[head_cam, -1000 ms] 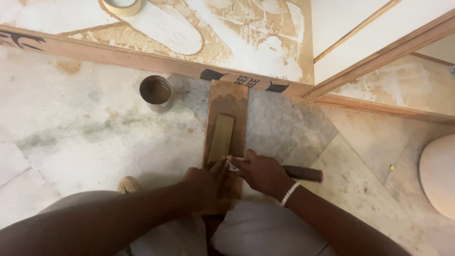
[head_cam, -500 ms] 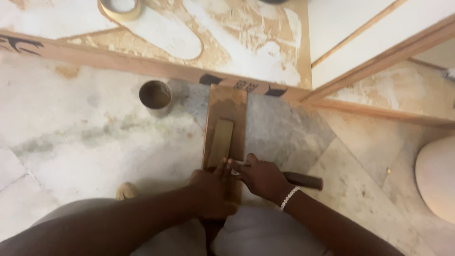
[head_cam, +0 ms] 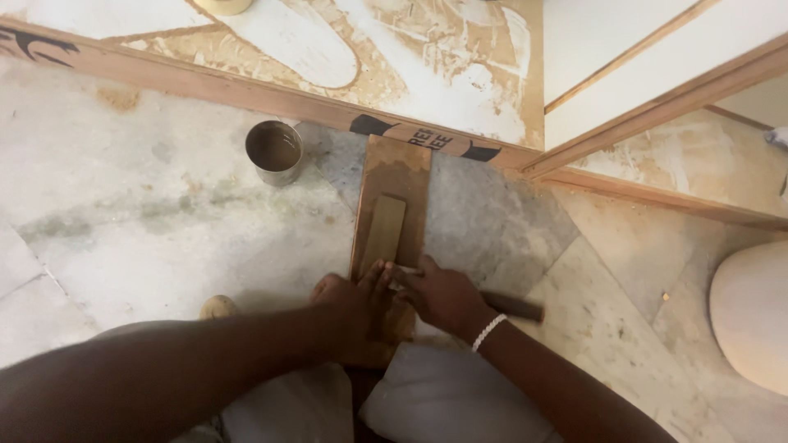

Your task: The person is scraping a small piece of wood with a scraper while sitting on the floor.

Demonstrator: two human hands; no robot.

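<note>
Both hands meet at the near end of a long wooden board (head_cam: 392,213) that lies flat on the marble floor (head_cam: 148,238). Its long axis runs from six o'clock, at the person's knees, toward twelve, where its far end butts against a wooden frame rail (head_cam: 246,92).

On the board sits a narrow olive-brown block (head_cam: 384,234), smooth and matte, lying along the same line. It is just past the fingertips, at twelve o'clock from both hands.

The left hand (head_cam: 355,305) presses down with its fingers laid flat and close together on the board's near end, wrapped round nothing. The right hand (head_cam: 439,294) is curled over a dark-handled tool (head_cam: 513,306). The rounded handle sticks out toward three o'clock, and a pale metal tip shows at the fingertips, pointing toward the block. The tool's working end lies between the two hands, touching or nearly touching the board; I cannot tell which. The right hand, with a white bead bracelet (head_cam: 487,331) at the wrist, is the one carrying the tool, and the left sits a shade nearer the block's foot.

A small round tin (head_cam: 274,152), open-topped and dull grey, stands on the floor at ten o'clock from the board, well apart from the hands. The floor is veined grey and cream stone, stained in patches.
</note>
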